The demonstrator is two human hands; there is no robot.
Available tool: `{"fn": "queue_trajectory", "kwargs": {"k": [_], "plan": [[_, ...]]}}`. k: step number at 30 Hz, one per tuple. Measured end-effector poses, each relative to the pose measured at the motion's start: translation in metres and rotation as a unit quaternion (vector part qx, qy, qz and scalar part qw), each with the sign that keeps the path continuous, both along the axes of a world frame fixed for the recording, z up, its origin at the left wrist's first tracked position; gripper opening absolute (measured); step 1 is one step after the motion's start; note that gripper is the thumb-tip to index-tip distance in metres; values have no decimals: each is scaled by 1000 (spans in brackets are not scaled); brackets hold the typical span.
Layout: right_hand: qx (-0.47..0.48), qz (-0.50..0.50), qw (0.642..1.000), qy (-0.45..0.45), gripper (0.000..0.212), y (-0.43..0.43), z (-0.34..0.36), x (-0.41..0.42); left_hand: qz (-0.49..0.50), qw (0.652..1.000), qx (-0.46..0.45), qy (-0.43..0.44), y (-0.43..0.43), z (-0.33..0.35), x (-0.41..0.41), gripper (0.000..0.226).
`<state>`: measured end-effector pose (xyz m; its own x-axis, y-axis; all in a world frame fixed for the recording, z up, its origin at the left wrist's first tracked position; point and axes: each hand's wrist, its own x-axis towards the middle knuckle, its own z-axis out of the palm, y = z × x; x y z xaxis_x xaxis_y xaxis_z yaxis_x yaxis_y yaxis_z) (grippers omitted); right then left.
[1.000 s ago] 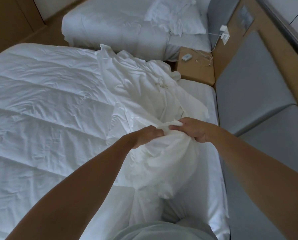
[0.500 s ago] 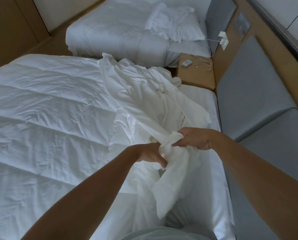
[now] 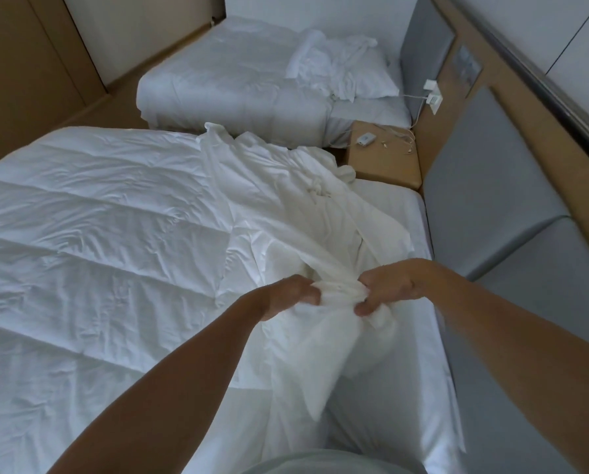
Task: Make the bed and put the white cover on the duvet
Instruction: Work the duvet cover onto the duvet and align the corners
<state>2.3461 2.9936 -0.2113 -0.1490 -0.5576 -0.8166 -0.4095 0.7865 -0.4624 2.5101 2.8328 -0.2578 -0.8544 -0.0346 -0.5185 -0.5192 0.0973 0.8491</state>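
Here, the white cover (image 3: 286, 217) is a crumpled, twisted length of thin fabric. It starts just beside the bedside table (image 3: 385, 162) and runs toward the camera across the near bed (image 3: 409, 388). The left hand (image 3: 288, 295) and the right hand (image 3: 388, 285) sit close together, on the camera side of the table. Each hand is clamped on the same bunched section of the cover, with fingers curled into the cloth. A loose flap hangs below the grip. The quilted white duvet (image 3: 98, 241) lies flat on the near bed, left of the table, and the cover overlaps its right edge. Bare sheet shows on the strip of mattress nearest the table. Grey padded headboard panels (image 3: 491, 193) line the wall to the right of the table. A second bed (image 3: 231, 94) stands beyond the table and carries a pillow (image 3: 375, 77) with crumpled linen (image 3: 330, 63) on it. A small white device (image 3: 364, 140) and a thin cable (image 3: 394, 136) rest on the tabletop. White plugs (image 3: 435, 97) sit in the wall above it. Both forearms cross the lower cover and hide part of it.
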Motion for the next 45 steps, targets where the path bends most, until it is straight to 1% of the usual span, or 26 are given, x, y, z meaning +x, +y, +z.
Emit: {"fn": "queue_trajectory", "kwargs": {"k": [2,5,9,12,14,15,17,19,21,22,25,26,27,28,30,31,32,33,34,35,37,39,40,42,43,45], "plan": [[-59,-84,994,-40,24,7,-3,-1,-49,998,7,-39,3,0,6,13],[-117,-146,981,-44,17,3,1,7,-108,994,-3,-35,10,-4,6,27],[-155,-177,970,-62,15,0,16,8,-111,993,23,-14,14,5,3,39],[-137,-156,976,-61,28,0,19,9,-146,988,36,-25,8,17,3,38],[-127,-150,979,-61,35,-2,17,12,-181,983,19,-38,1,22,3,33],[-127,-148,979,-65,35,-4,16,13,-198,979,8,-47,-4,23,3,35],[-126,-142,979,-66,33,-6,15,16,-226,971,-26,-73,-9,26,3,40],[-123,-132,981,-66,30,-8,15,17,-252,959,-87,-91,-10,27,3,51],[-119,-127,983,-60,30,-10,15,16,-267,949,-141,-95,-3,27,4,55],[-116,-132,983,-57,33,-10,14,14,-263,949,-150,-89,3,26,6,56],[-117,-162,979,-41,61,-10,6,12,-233,966,-94,-60,19,19,13,64],[-120,-166,978,-38,63,-9,3,13,-230,968,-84,-50,22,18,14,66],[-126,-166,977,-42,57,-8,0,13,-236,966,-103,-39,25,15,14,69],[-131,-170,976,-47,50,-5,-4,14,-250,957,-146,-28,28,12,14,71],[-140,-189,971,-48,43,0,-7,18,-269,921,-282,1,36,9,15,71],[-142,-192,970,-49,41,2,-8,18,-259,905,-338,17,39,5,16,63],[-142,-192,970,-45,41,3,-10,18,-240,900,-364,32,41,0,18,51],[-140,-189,971,-41,44,5,-10,19,-219,904,-365,45,41,-4,18,38],[-139,-185,972,-42,53,6,-8,20,-196,913,-354,54,40,-6,19,28],[-132,-182,973,-47,64,7,-6,19,-172,928,-328,51,37,-5,18,25],[-104,-148,982,-59,75,9,1,18,-111,958,-264,35,29,2,15,23],[-62,-89,991,-76,68,10,11,21,-46,973,-222,31,20,12,12,16],[-39,-59,995,-70,66,9,13,22,-27,978,-205,35,17,16,11,20],[-13,6,999,-48,73,6,11,26,-7,987,-157,44,16,25,10,27],[-13,8,999,-44,74,5,8,27,7,992,-117,47,15,26,10,25],[-45,-44,996,-59,69,3,4,25,46,997,-29,55,13,24,12,16]]}}
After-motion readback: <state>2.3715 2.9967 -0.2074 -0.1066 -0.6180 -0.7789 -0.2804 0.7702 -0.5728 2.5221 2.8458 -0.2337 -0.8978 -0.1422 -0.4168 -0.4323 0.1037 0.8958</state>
